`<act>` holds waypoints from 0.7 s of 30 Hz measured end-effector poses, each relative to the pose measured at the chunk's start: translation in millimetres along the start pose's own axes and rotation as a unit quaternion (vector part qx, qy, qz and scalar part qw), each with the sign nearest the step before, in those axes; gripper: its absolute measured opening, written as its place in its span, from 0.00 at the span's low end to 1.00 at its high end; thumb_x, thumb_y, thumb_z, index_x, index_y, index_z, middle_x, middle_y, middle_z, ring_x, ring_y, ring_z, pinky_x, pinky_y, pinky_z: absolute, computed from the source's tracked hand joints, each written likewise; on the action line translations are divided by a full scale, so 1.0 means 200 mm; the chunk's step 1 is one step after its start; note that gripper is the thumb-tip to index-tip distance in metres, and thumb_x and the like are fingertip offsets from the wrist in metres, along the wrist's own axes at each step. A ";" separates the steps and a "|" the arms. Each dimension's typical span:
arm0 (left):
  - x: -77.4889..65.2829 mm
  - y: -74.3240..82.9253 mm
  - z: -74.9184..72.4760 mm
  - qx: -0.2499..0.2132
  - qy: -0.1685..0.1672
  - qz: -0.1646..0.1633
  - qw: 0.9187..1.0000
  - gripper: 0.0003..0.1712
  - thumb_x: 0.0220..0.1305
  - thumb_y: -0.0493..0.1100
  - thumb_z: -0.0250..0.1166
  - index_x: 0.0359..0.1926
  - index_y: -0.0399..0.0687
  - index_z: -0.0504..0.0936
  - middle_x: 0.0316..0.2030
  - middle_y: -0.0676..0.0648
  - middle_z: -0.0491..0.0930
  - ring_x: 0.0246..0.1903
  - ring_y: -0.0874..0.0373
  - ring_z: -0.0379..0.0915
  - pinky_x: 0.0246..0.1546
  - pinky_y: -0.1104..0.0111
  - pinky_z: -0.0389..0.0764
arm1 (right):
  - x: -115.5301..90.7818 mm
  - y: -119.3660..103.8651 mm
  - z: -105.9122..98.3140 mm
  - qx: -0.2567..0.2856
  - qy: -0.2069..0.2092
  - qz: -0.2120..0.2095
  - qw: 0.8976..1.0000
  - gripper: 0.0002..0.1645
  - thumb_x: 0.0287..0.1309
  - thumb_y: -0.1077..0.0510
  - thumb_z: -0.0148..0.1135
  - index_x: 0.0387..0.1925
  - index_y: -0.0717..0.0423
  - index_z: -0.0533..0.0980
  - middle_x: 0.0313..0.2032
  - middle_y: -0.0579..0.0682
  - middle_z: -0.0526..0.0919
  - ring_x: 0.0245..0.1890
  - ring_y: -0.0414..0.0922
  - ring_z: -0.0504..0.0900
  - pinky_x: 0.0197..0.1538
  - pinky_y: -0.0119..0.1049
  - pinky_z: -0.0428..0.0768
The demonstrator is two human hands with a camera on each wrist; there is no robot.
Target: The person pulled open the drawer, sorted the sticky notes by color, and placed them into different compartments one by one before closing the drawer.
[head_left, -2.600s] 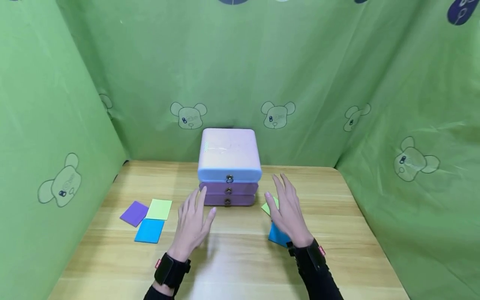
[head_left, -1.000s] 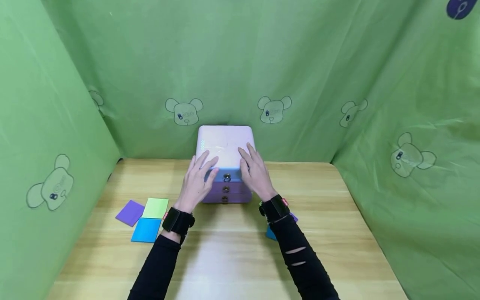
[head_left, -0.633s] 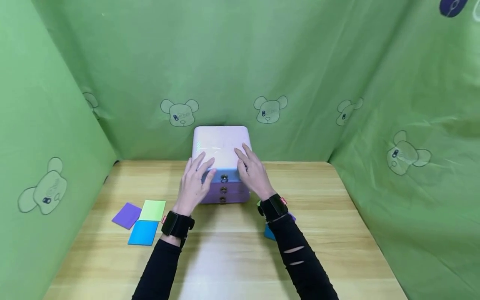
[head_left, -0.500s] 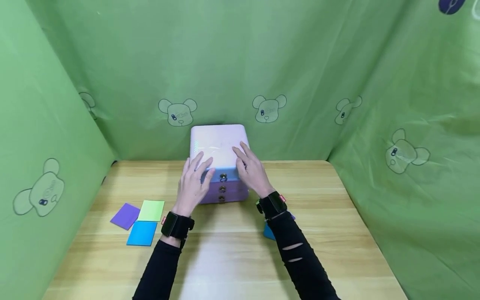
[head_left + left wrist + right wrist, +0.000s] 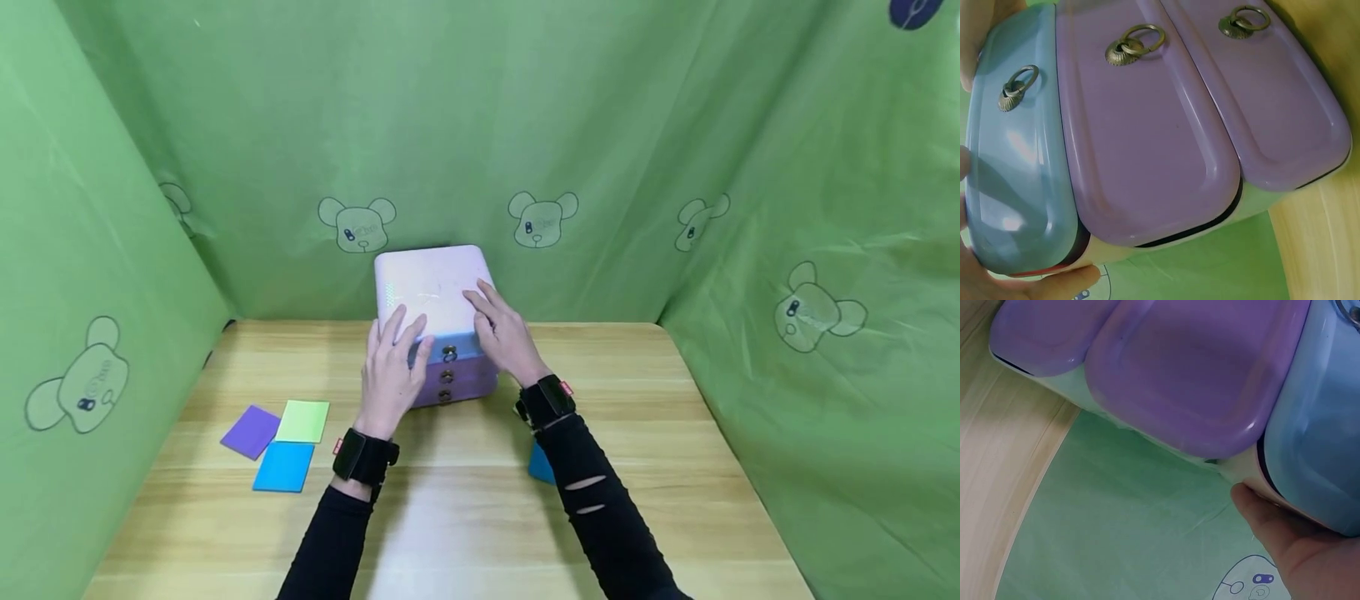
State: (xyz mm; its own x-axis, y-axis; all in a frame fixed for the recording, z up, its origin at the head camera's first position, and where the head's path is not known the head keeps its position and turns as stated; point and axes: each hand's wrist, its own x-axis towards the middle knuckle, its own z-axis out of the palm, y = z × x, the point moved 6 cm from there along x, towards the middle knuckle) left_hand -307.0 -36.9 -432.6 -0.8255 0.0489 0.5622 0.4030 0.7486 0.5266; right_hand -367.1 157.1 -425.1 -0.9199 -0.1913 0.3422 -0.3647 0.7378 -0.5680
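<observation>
A small drawer box has a pale pink-white top, one blue drawer and two purple drawers below it, each with a ring pull. All drawers look closed. Its front is turned a little, the right side further back. My left hand grips the left front corner, fingertips over the top; in the left wrist view, a finger lies along the side. My right hand holds the right front corner, fingers on top; in the right wrist view, a finger runs along the side by the blue drawer.
On the wooden table, left of the box, lie purple, light green and blue squares. Another blue square is partly hidden under the right forearm. A green curtain surrounds the table on three sides.
Both hands have come forward from above the table onto the box's front corners. Since half a second ago, the box has turned slightly, its right side moving away and left side nearer.
</observation>
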 end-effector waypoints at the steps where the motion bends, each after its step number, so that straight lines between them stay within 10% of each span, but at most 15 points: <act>1: 0.00 0.00 0.00 0.002 0.003 -0.002 1.000 0.25 0.77 0.56 0.53 0.66 0.51 0.78 0.74 0.38 0.66 0.73 0.32 0.59 0.78 0.42 0.57 | 0.01 0.00 0.00 0.002 -0.001 -0.001 1.000 0.29 0.75 0.48 0.37 0.73 0.36 0.67 0.79 0.47 0.58 0.76 0.57 0.64 0.75 0.60 0.67; 12: -0.03 0.04 0.00 0.027 0.042 -0.018 0.999 0.25 0.77 0.55 0.54 0.65 0.50 0.79 0.73 0.37 0.68 0.71 0.27 0.59 0.61 0.35 0.76 | 0.05 0.04 0.00 0.017 -0.019 -0.007 1.000 0.28 0.75 0.47 0.39 0.72 0.31 0.68 0.79 0.42 0.59 0.73 0.56 0.69 0.58 0.57 0.81; 21: -0.03 0.06 0.01 0.048 0.055 -0.018 0.997 0.25 0.76 0.55 0.54 0.65 0.49 0.79 0.72 0.36 0.69 0.68 0.24 0.61 0.48 0.36 0.83 | 0.08 0.05 0.01 0.017 -0.030 -0.005 0.999 0.28 0.75 0.47 0.40 0.72 0.32 0.68 0.79 0.42 0.59 0.76 0.56 0.65 0.73 0.61 0.70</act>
State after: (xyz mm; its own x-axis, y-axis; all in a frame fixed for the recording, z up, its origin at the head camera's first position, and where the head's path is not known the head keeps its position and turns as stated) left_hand -299.2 -27.1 -431.2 -0.7881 -0.0486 0.6137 0.3299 0.8083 0.4877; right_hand -386.3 160.1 -425.7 -0.9231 -0.2373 0.3027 -0.3771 0.7134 -0.5906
